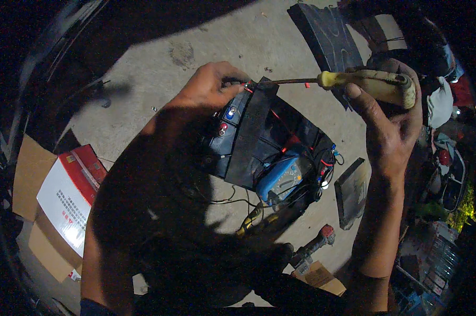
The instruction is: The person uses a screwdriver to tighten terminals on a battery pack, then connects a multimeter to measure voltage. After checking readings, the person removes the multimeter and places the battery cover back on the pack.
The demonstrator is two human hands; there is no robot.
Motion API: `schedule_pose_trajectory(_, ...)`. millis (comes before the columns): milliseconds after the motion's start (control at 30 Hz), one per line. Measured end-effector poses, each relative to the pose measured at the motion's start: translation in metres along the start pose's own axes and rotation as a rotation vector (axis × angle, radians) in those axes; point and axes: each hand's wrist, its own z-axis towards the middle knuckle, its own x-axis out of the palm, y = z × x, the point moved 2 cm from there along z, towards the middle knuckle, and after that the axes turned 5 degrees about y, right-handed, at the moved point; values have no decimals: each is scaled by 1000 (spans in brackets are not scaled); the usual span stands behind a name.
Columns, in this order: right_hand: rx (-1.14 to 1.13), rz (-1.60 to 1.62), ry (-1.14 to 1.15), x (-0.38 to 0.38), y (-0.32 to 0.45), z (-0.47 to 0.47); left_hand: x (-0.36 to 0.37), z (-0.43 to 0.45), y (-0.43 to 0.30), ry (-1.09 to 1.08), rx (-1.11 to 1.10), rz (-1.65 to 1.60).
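Note:
In my right hand is a screwdriver with a worn yellowish handle, its shaft pointing left. The shaft's far end reaches the top corner of a black battery pack. At that corner my left hand pinches a small red-marked terminal or wire end; its exact form is unclear. Below my left hand, the pack shows a blue terminal and a red terminal. A blue multimeter lies on the pack's lower part, with black leads around it. Wires with coloured connectors bunch at the pack's right side.
An open cardboard box holding a red and white box stands at left. A dark panel lies at the upper right, a flat dark block at right. Below are yellow-handled pliers and a cordless power tool.

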Motion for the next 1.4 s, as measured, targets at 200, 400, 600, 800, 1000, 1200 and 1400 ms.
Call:
schedule_pose_trajectory(200,121,80,119,-15,5,17,12,-5,-8,-141,54,-105)
schedule_pose_trajectory(400,-176,-215,216,-12,32,50,14,-3,-8,-106,-76,144)
schedule_pose_trajectory(600,-23,-744,496,-16,53,78,15,-8,0,-190,-20,134)
schedule_pose_trajectory(800,-56,-580,576,-10,61,85,26,-11,3,-316,-43,12)
schedule_pose_trajectory(1000,-127,-601,491,-9,57,89,24,-16,-6,-371,22,184)
schedule_pose_trajectory(1200,-208,-521,483,-3,57,92,29,-14,-9,-429,69,226)
schedule_pose_trajectory(1400,-183,-753,605,-2,75,96,32,-14,-3,-439,87,217)
